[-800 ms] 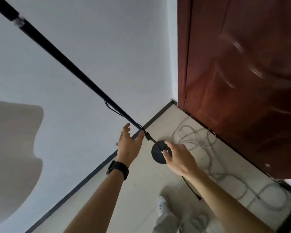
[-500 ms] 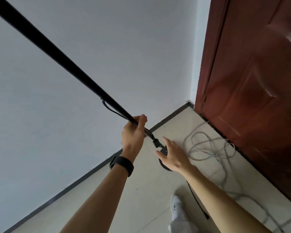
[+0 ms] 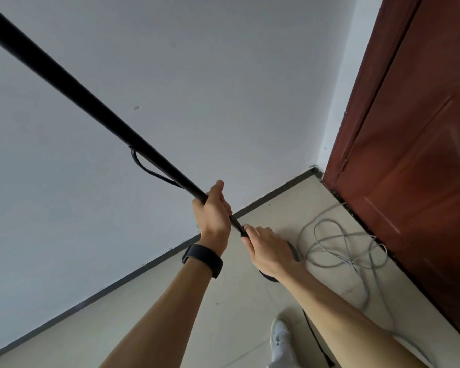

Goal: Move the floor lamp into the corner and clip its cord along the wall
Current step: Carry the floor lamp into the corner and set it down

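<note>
Left hand [image 3: 212, 216] clenched round lamp pole [image 3: 96, 107] low, centre frame; right hand [image 3: 270, 249] grasps just below, over base [image 3: 294, 252]. Stiff, likely bottom-heavy: grip low. Cord [image 3: 314, 333] limp.

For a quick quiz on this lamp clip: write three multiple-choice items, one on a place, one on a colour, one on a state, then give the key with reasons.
1. Where does the loose grey cable lie?
A. on the floor by the door
B. draped over the pole
C. in the right hand

2. What colour is the door?
A. white
B. reddish brown
C. black

3. What is the left hand doing?
A. hanging free
B. pressed flat on the wall
C. closed round the lamp pole

Key: 1 A, its loops rest on the tiles beside the door. 2 B, the panel is reddish brown. 3 C, the fingers wrap the lamp pole, while the right hand sits low near the base.
</note>
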`<state>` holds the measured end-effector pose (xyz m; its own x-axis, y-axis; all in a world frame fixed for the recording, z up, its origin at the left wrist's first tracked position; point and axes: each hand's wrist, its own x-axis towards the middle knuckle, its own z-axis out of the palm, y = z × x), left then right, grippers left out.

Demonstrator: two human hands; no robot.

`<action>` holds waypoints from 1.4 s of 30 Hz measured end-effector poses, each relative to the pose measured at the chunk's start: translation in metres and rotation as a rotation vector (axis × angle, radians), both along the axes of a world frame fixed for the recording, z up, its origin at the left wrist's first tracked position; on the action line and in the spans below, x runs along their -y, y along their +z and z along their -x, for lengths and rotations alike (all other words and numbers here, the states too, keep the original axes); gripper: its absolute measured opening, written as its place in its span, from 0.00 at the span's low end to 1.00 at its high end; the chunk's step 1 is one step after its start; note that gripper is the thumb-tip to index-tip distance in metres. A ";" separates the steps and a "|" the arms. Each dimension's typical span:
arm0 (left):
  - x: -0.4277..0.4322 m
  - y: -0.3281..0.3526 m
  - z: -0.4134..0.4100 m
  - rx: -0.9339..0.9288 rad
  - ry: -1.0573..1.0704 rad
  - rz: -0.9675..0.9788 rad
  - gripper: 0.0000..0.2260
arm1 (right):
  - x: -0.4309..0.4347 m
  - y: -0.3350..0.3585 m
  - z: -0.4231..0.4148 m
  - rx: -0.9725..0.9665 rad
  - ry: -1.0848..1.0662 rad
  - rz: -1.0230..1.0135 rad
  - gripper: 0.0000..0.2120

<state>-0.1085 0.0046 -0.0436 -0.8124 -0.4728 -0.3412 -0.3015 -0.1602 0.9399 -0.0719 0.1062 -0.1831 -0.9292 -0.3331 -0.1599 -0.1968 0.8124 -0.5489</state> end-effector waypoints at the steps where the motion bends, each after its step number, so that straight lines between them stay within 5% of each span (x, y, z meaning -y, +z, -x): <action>1: 0.003 0.006 -0.003 0.001 0.022 -0.005 0.24 | 0.004 0.006 -0.003 0.015 -0.001 0.024 0.17; 7: 0.029 0.083 -0.034 -0.033 0.125 -0.018 0.23 | 0.020 0.074 -0.023 0.101 -0.060 0.198 0.12; 15: 0.097 0.239 -0.129 -0.138 0.295 -0.009 0.19 | 0.076 0.192 -0.101 0.085 0.149 0.352 0.16; 23: 0.215 0.352 -0.266 -0.287 0.540 -0.064 0.22 | 0.179 0.289 -0.176 0.265 0.483 0.219 0.12; 42: 0.613 0.373 -0.553 -0.361 0.868 0.069 0.25 | 0.613 0.331 -0.410 0.213 1.023 0.043 0.22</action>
